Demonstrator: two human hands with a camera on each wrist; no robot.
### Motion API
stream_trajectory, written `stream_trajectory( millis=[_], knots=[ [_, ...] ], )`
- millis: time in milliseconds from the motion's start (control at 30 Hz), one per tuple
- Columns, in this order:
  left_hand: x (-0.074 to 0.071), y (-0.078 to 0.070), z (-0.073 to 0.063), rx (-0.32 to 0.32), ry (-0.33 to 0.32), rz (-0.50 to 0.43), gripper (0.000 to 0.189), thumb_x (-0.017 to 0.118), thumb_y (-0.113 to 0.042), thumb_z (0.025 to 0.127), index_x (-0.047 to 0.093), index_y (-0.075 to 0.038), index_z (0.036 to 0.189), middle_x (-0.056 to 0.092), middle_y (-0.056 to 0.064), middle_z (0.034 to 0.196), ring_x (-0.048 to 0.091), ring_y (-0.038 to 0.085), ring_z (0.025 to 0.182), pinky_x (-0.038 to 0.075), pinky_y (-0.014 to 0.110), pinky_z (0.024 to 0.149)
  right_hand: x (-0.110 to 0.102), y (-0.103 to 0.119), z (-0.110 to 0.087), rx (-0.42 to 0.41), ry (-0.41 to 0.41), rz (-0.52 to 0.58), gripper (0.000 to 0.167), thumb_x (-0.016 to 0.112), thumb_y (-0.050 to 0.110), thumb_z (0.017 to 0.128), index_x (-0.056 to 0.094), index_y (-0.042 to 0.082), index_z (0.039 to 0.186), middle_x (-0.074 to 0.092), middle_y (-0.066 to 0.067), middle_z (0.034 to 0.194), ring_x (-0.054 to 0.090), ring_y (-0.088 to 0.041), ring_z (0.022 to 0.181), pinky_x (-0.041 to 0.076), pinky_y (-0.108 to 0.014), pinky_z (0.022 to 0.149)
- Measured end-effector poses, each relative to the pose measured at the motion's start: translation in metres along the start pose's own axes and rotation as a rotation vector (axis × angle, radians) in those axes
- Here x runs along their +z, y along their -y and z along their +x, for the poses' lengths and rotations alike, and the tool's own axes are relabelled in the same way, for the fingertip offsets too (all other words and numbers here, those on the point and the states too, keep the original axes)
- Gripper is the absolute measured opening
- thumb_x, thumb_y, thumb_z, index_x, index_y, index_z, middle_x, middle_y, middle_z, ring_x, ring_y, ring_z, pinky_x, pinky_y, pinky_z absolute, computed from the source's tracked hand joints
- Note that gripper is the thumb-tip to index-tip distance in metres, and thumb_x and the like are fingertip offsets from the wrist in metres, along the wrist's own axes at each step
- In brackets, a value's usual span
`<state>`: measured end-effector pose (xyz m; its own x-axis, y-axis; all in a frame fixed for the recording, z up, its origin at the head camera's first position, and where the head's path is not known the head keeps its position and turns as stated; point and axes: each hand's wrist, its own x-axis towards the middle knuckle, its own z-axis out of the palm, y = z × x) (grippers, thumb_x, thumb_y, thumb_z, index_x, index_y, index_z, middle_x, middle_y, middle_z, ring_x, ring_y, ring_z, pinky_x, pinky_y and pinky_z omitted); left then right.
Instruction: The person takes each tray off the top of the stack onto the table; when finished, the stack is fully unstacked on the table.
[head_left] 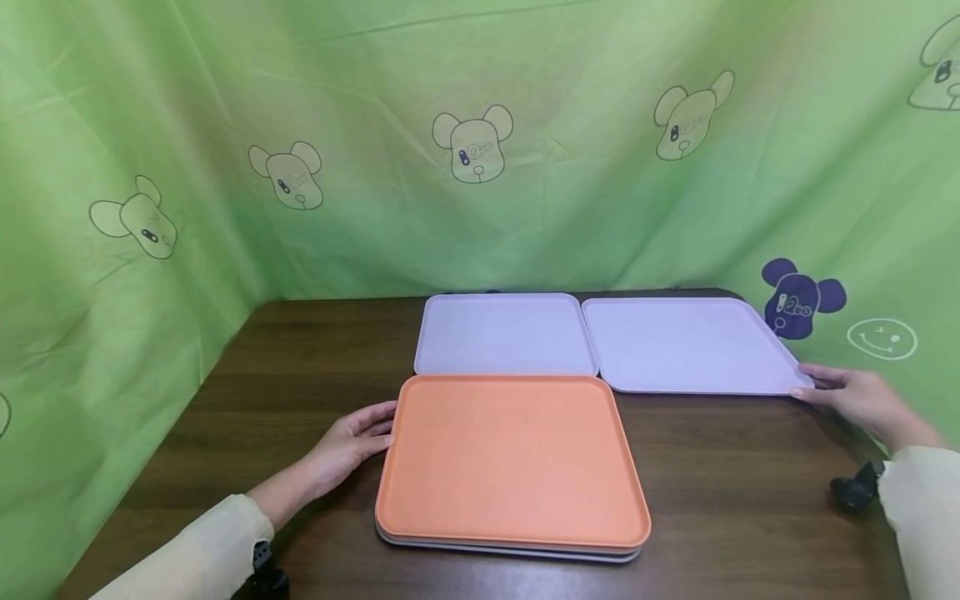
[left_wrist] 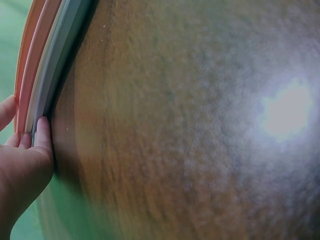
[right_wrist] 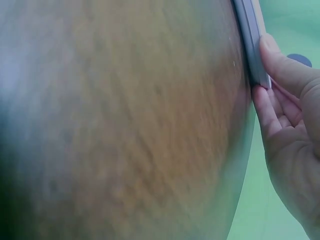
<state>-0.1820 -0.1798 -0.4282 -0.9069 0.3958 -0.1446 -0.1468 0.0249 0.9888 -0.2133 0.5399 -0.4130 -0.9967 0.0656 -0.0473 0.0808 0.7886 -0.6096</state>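
A stack of trays topped by an orange tray (head_left: pixel 513 458) lies on the table's front middle; pink, cream and grey edges show under the orange one in the left wrist view. My left hand (head_left: pixel 348 446) touches the stack's left side with its fingertips (left_wrist: pixel 44 127), fingers fairly straight. Behind the stack lies a lavender tray (head_left: pixel 506 333). To its right is a second lavender tray (head_left: pixel 686 346), whose front right corner my right hand (head_left: pixel 862 400) pinches. In the right wrist view the thumb (right_wrist: pixel 272 50) lies against one face, with fingers at the lower edge.
The brown wooden table (head_left: pixel 300 358) carries all the trays. A green curtain (head_left: pixel 360 242) with printed bear heads hangs behind it and along both sides, close to my right hand. Light glares off the wood in the left wrist view.
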Motion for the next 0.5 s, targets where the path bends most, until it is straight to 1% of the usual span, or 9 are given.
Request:
stream_trajectory(
  millis=[133,233,500],
  knots=[
    [0.000,0.000,0.000,-0.007,-0.002,-0.012,0.063,0.063,-0.005,0.094,0.032,0.004,0.148,0.035,0.025,0.149,0.034,0.036,0.137,0.046,0.031,0.096,0.002,0.002,0.004,-0.009,0.007,-0.015,0.076,0.064,0.040,0.094,0.029,-0.006,0.144,0.026,-0.041,0.137,0.021,-0.065,0.123,0.020,-0.070,0.097],
    [0.000,0.001,0.000,-0.005,0.001,-0.014,0.062,0.062,-0.004,0.094,0.031,0.005,0.148,0.035,0.026,0.148,0.034,0.037,0.137,0.046,0.032,0.097,0.003,0.001,0.008,-0.005,0.007,-0.015,0.077,0.062,0.041,0.094,0.027,-0.007,0.144,0.021,-0.045,0.137,0.019,-0.067,0.123,0.019,-0.072,0.097],
    [0.000,0.000,0.000,0.003,0.005,-0.001,0.063,0.062,-0.005,0.095,0.031,0.006,0.148,0.034,0.026,0.149,0.034,0.037,0.137,0.046,0.031,0.097,0.007,-0.004,0.020,0.017,-0.024,0.038,0.079,0.062,0.044,0.093,0.026,0.000,0.147,0.018,-0.044,0.140,0.016,-0.065,0.127,0.015,-0.070,0.101]
  ],
)
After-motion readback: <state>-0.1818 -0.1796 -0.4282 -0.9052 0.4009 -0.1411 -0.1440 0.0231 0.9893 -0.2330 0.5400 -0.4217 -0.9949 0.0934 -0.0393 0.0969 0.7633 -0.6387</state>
